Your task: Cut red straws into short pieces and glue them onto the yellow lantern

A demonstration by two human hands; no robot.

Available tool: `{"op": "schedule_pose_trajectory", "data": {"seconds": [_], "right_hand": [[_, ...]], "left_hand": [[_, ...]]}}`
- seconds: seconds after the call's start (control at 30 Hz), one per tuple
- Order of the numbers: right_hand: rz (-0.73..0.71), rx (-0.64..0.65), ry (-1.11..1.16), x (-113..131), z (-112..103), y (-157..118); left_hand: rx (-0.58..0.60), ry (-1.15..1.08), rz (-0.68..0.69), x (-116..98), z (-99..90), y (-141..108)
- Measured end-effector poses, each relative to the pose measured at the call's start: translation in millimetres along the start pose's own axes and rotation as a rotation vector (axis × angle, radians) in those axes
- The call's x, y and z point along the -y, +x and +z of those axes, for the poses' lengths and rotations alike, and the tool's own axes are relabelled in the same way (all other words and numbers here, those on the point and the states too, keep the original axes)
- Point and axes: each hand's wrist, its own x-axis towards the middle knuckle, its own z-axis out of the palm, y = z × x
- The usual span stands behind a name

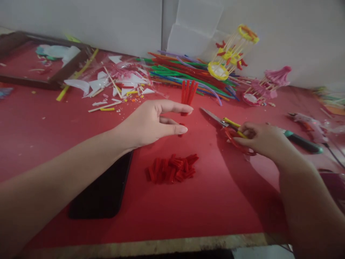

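My left hand point(151, 120) reaches over the table with thumb and index finger curved towards each other. A small bunch of red pipe cleaner pieces point(189, 90) fans upward from behind its index fingertip; red also shows by the thumb. How the fingers grip the bunch is partly hidden. Below lies a loose pile of short red pipe cleaner pieces point(172, 169). At the right, my right hand point(258, 138) has its fingers closed about the handles of a pair of scissors point(215, 118), red and yellow, whose blades are together and point to the far left.
A black phone point(99, 194) lies under my left forearm. Behind are coloured pipe cleaners point(175, 73), scraps point(118, 82) and a brown frame point(54, 81). Yellow point(223, 54) and pink point(265, 88) stick models stand at the back. A glue gun point(309, 124) and a dark-handled tool point(303, 141) lie right.
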Motion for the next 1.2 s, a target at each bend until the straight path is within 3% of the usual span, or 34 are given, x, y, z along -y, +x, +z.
{"op": "schedule_pose_trajectory", "data": {"seconds": [0.1, 0.2, 0.27, 0.3, 0.37, 0.43, 0.57, 1.2], "right_hand": [[-0.185, 0.001, -0.09, 2.6, -1.1, -4.6], [-0.363, -0.208, -0.148, 18.1, 0.0, -13.5], [-0.408, -0.377, 0.062, 36.8, 5.1, -20.3], [-0.429, -0.401, 0.234, 47.5, 9.2, -23.6], [-0.46, -0.329, 0.547, 69.2, 19.3, -29.4], [-0.537, -0.26, 0.683, 87.8, 30.0, -33.5], [-0.681, -0.347, 0.579, 108.5, 44.2, -36.4], [-0.712, -0.422, 0.565, 111.4, 43.0, -39.4]], "left_hand": [[0.006, -0.077, -0.033, -1.2, 5.9, -1.8], [0.047, -0.147, -0.064, -2.7, 13.6, -6.3], [0.087, -0.179, -0.085, -3.5, 19.5, -10.3], [0.111, -0.191, -0.094, -3.6, 22.4, -12.3], [0.151, -0.205, -0.11, -3.2, 27.1, -15.6], [0.17, -0.212, -0.128, -1.7, 30.2, -17.7], [0.233, -0.275, -0.19, 2.7, 31.6, -19.2], [0.284, -0.243, -0.208, 3.6, 28.0, -18.5]]}}
